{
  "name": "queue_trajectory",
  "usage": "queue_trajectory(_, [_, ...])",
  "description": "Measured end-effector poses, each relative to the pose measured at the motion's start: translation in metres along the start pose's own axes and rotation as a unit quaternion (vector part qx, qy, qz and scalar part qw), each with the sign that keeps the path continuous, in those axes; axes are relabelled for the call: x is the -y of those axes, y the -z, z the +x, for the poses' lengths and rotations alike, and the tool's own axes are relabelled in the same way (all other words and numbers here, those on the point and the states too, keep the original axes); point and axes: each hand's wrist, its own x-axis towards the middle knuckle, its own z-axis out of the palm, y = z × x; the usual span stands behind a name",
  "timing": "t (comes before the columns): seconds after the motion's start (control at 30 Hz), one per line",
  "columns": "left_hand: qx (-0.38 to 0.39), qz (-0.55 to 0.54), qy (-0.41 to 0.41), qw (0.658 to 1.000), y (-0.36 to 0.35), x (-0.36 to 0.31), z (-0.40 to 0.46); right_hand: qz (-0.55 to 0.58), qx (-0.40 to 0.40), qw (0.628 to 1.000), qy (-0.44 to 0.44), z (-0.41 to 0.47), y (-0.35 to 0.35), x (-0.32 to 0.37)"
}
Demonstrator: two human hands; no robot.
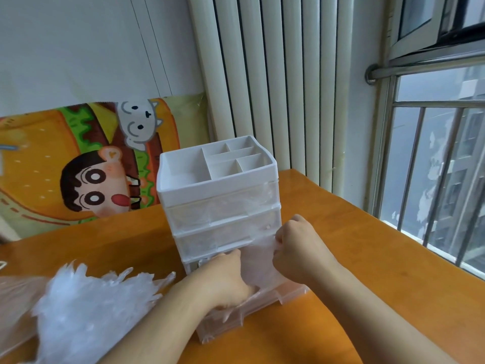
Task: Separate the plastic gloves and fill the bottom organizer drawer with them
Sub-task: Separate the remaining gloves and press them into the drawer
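Nearest, at lower left, the heap of plastic gloves [86, 308] lay on the orange table [367, 258], still bunched together, its lower edge cut off by the frame. Just beyond it the bottom drawer [252, 311] stood pulled out toward the person, clear-walled, front corner near the left forearm.

Step in hand, by my read: loading one separated glove [258, 261] into that drawer. The left hand [225, 277] pressed down inside the drawer, fingers curled over film; whether it pinched the glove or only pushed it was hard to tell. The right hand [296, 248] was closed in a pinch on the glove's upper edge, held up against the organizer [217, 195] front.

Next move likely calls for lowering and flattening the sheet so it sits below the drawer rim, then reaching back to the heap to peel off another.

Hard to make out: how many gloves already lay in the drawer, since film and clear wall blended. The two upper drawers looked shut, with crinkled film showing through. Top tray compartments appeared bare.
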Motion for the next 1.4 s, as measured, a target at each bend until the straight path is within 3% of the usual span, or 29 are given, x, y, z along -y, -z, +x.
queue_trajectory(0.3, [-0.047, 0.004, -0.021, 0.999, -0.004, -0.002, -0.005, -0.007, 0.054, 0.998, -0.028, -0.006, 0.01, 0.002])
queue_trajectory(0.5, [-0.012, 0.032, -0.015, 0.999, 0.002, 0.003, -0.002, 0.002, 0.079, 0.996, -0.033, -0.005, 0.012, 0.0])
queue_trajectory(0.7, [-0.009, 0.149, -0.005, 0.989, 0.005, 0.002, 0.0, -0.005, 0.095, 0.995, -0.028, -0.002, 0.004, -0.002])
queue_trajectory(0.9, [-0.108, 0.145, -0.074, 0.981, 0.004, -0.011, -0.014, -0.01, 0.089, 0.995, -0.036, 0.003, -0.005, -0.003])
queue_trajectory(1.0, [-0.051, 0.07, -0.081, 0.993, 0.001, -0.015, -0.013, -0.025, 0.082, 0.995, -0.041, 0.003, -0.007, 0.0])
queue_trajectory(1.13, [0.043, 0.043, -0.022, 0.998, -0.001, -0.01, 0.001, -0.029, 0.084, 0.995, -0.035, 0.005, -0.008, -0.003])
queue_trajectory(1.27, [0.066, 0.027, -0.009, 0.997, 0.0, -0.006, 0.008, -0.05, 0.04, 0.998, -0.015, -0.001, 0.008, -0.004])
queue_trajectory(1.33, [0.064, 0.028, -0.008, 0.998, -0.001, -0.006, 0.01, -0.051, -0.036, 0.997, 0.035, -0.01, 0.021, 0.005])
queue_trajectory(1.4, [0.056, 0.039, -0.02, 0.997, -0.003, -0.004, 0.013, 0.002, -0.052, 0.994, 0.097, -0.018, 0.027, 0.016])
